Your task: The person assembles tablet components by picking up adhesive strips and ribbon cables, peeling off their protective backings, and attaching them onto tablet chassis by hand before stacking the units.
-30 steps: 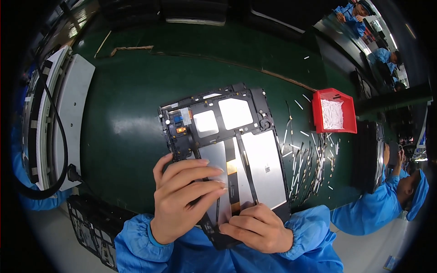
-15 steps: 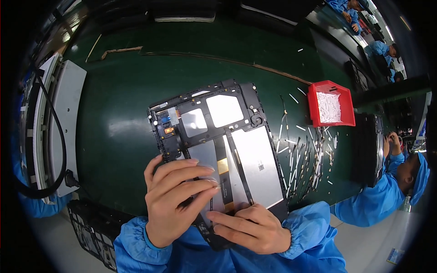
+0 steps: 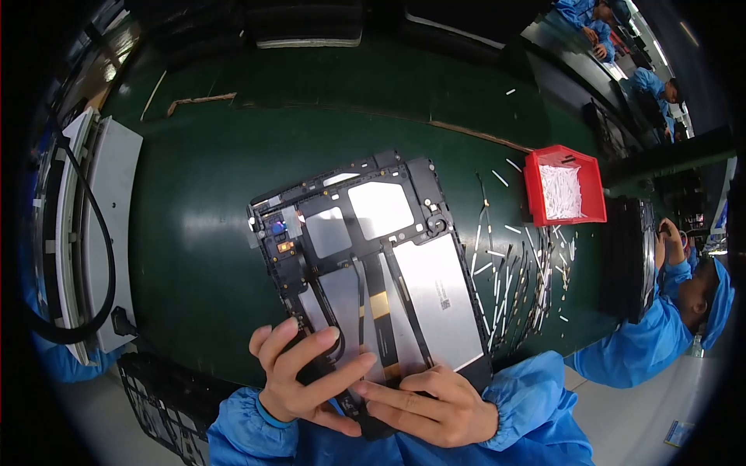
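An opened tablet body (image 3: 441,291) lies tilted in front of me, with silver plates, dark flat cables and a black frame. The edge of another similar black frame (image 3: 385,161) shows behind its far end. My left hand (image 3: 299,369) is over the near left edge with its fingers spread, nothing visible between them. At the near end, my right hand (image 3: 435,408) grips the tablet, its fingers stretched leftward across the surface and their tips close to the left hand. What lies under the right fingers is hidden.
A red bin (image 3: 532,190) of white strips stands at the right, with loose black and white strips (image 3: 521,287) scattered nearby. White panels (image 3: 116,225) and a black cable (image 3: 109,264) stand at the left. A co-worker in blue (image 3: 645,342) sits at the right.
My left hand has moved down toward me and its fingers have spread, baring more of the tablet's left cable area. The right hand keeps its place on the tablet.
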Demonstrator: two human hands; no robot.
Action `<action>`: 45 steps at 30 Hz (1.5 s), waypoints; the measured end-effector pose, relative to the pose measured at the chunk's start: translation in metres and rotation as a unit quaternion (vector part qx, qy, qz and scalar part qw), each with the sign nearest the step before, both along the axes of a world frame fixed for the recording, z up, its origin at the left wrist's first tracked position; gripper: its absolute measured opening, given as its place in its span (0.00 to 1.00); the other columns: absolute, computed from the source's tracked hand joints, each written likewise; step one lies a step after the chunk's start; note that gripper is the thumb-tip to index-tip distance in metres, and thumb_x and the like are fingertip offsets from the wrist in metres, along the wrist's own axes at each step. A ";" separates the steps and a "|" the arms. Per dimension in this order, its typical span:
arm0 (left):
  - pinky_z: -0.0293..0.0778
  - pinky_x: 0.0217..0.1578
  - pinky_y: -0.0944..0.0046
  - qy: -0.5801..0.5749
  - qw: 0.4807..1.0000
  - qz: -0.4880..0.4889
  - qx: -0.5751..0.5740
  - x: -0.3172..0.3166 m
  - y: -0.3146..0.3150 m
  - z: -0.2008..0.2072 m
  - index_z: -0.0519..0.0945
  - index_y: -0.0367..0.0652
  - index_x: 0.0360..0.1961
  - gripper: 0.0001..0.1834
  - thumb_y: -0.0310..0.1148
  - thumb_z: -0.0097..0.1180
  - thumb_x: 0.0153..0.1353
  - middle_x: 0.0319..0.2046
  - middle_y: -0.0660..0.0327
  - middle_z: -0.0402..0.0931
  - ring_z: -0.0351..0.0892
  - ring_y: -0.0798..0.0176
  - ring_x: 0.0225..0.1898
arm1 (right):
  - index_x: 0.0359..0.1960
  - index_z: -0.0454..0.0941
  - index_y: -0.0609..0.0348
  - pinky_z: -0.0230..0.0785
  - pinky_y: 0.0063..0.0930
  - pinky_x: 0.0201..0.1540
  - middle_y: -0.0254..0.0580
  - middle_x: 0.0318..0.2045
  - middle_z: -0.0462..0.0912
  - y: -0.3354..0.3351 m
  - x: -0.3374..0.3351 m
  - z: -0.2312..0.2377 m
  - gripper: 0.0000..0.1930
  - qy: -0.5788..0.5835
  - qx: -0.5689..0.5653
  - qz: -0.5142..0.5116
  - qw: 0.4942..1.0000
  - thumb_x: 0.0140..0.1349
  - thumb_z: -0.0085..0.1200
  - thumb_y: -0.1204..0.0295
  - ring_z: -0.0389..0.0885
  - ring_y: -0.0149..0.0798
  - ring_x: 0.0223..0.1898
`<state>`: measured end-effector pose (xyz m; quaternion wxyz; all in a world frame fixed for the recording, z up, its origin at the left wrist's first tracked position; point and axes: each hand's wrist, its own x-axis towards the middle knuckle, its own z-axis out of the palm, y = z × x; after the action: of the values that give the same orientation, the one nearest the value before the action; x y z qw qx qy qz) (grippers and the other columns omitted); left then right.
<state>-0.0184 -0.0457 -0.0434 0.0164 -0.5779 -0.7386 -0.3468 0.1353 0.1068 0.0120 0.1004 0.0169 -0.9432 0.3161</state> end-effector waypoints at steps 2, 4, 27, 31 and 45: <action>0.44 0.59 0.52 0.012 1.000 0.007 0.001 0.000 0.001 -0.001 0.82 0.67 0.45 0.39 0.77 0.29 0.51 0.54 0.64 0.66 0.51 0.55 0.61 | 0.38 0.82 0.56 0.69 0.21 0.36 0.31 0.51 0.78 0.002 -0.003 0.001 0.13 -0.001 0.013 0.007 1.000 0.48 0.56 0.74 0.69 0.31 0.37; 0.44 0.59 0.52 0.025 1.000 0.013 0.001 -0.001 0.005 -0.001 0.82 0.66 0.45 0.41 0.78 0.26 0.51 0.54 0.63 0.66 0.50 0.55 0.61 | 0.38 0.82 0.56 0.69 0.21 0.35 0.31 0.51 0.78 0.003 -0.003 0.005 0.13 -0.001 0.025 0.013 1.000 0.49 0.56 0.74 0.69 0.31 0.37; 0.60 0.60 0.50 -0.351 0.918 0.050 0.176 -0.011 0.043 0.004 0.69 0.39 0.57 0.32 0.44 0.59 0.53 0.66 0.44 0.41 0.53 0.41 0.64 | 0.57 0.72 0.57 0.52 0.18 0.17 0.28 0.13 0.55 -0.014 0.004 0.027 0.32 -0.106 0.130 0.007 0.986 0.57 0.53 0.47 0.59 0.26 0.15; 0.72 0.53 0.60 -0.390 0.912 0.069 0.110 -0.010 0.057 0.020 0.64 0.38 0.60 0.38 0.28 0.65 0.46 0.67 0.48 0.33 0.62 0.50 0.60 | 0.57 0.71 0.59 0.48 0.18 0.18 0.27 0.13 0.54 -0.023 0.010 0.019 0.33 -0.119 0.202 0.012 0.972 0.58 0.51 0.46 0.57 0.24 0.15; 0.42 0.65 0.55 -0.318 0.938 0.118 0.075 -0.009 0.053 0.023 0.45 0.39 0.68 0.51 0.35 0.65 0.49 0.67 0.41 0.37 0.38 0.49 0.69 | 0.50 0.74 0.70 0.54 0.20 0.18 0.28 0.10 0.60 -0.021 -0.001 0.031 0.41 -0.086 0.263 0.062 0.959 0.54 0.48 0.38 0.61 0.27 0.12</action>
<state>-0.0275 0.0073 -0.0201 -0.1355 -0.3429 -0.7403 -0.5621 0.1344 0.0863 0.0432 -0.0092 0.0734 -0.9953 0.0631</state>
